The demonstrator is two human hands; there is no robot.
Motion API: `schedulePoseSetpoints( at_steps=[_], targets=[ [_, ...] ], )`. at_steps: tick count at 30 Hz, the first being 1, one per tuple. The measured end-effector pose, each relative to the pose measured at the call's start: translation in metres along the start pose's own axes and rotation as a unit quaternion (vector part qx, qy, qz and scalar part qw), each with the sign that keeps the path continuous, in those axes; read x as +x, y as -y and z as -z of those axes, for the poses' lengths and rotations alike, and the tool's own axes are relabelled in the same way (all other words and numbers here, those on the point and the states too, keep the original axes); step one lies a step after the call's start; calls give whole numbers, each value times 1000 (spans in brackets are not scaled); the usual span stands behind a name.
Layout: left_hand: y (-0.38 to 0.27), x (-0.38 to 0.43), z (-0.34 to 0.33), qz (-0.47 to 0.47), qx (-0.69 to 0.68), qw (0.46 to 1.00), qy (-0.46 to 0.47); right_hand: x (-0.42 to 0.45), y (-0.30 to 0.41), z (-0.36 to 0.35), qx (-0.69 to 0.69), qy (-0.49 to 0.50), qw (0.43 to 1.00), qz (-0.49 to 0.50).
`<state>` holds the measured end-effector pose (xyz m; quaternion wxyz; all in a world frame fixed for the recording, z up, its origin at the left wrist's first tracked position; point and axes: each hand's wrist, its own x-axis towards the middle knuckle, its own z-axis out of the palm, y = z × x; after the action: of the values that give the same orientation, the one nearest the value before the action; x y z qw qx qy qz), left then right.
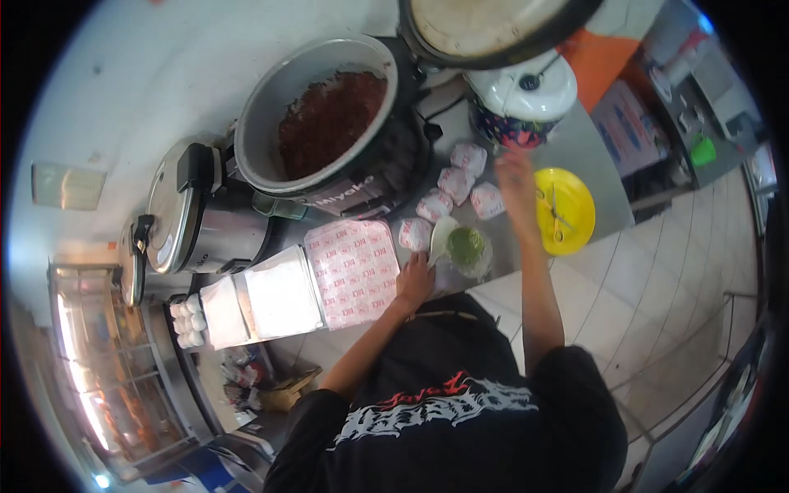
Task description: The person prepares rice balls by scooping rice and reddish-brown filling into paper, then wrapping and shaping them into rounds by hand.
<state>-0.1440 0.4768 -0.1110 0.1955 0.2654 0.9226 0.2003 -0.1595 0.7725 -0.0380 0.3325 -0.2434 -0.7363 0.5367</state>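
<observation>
My left hand (416, 280) rests at the table edge, its fingertips beside a wrapped paper packet (415, 234) and at the handle end of a white rice paddle (441, 237). Whether it grips the handle is unclear. The paddle lies against a small clear container of green food (466, 248). My right hand (516, 167), blurred, is raised in front of a lidded pot with a floral pattern (511, 123); what its fingers hold, if anything, cannot be made out. Left of it sit several more wrapped packets (455, 185). A stack of printed wrapping paper (352, 274) lies left of my left hand.
A large open rice cooker (246, 145) holds reddish-brown food; closed cookers (228, 228) stand to its left. A yellow plate (577, 231) bears scissors (557, 215) near the right table edge. White paper sheets (283, 293) and several eggs (189, 321) lie at left. A large round lid (493, 28) overhangs the top.
</observation>
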Motion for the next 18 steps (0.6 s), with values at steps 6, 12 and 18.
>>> schedulePoseSetpoints(
  at_steps=[6,12,18],
  targets=[
    [24,-34,27,10,-63,998,-23,105,198,88,326,-149,922,148],
    [37,-84,71,72,-217,960,-163,194,313,101,430,37,893,130],
    [46,-92,96,113,-316,899,-282,219,319,65,326,-77,925,180]
  ],
)
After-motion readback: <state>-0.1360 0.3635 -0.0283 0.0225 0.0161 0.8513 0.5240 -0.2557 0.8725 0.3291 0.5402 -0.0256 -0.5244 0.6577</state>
